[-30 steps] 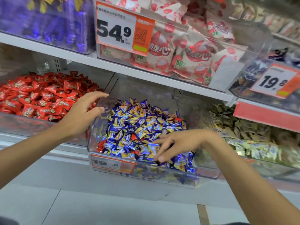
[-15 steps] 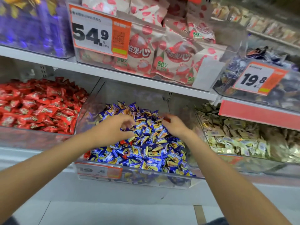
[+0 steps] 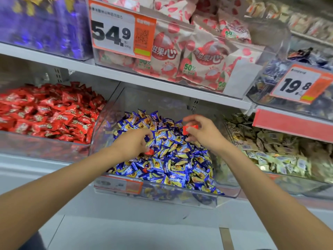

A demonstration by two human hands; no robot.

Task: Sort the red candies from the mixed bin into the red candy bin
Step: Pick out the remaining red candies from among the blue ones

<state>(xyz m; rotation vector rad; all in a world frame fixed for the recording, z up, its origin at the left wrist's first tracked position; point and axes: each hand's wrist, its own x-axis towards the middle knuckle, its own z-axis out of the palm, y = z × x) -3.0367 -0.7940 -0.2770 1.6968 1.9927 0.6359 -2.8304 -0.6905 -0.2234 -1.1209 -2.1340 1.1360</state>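
Red-wrapped sweets, heaped: the red candy bin (image 3: 45,148), far left on the lower shelf, is well filled; none of its contents can be attributed to this sorting. Just beside it on the right, the mixed bin (image 3: 171,193), of clear plastic, is piled chiefly with blue-and-yellow wrappers. Progress is judged partial, as red pieces remain to be removed.

Left hand (image 3: 132,143): lowered onto the left side of the pile, knuckles up, fingers curled down into the wrappers. A red wrapper (image 3: 149,152) is seen at its lower edge, touching the hand; whether it is gripped cannot be told. A stray red piece (image 3: 144,170) is noted nearer the bin's front, touched by neither hand.

Right hand (image 3: 205,134): raised above the back right of the pile, with a red candy (image 3: 190,127) pinched between thumb and fingertips, clear of the heap. This piece is not yet delivered; a carry leftward across the mixed bin is judged to be required.

Pale-wrapped sweets (image 3: 270,152) are held in the next bin rightward, untouched.
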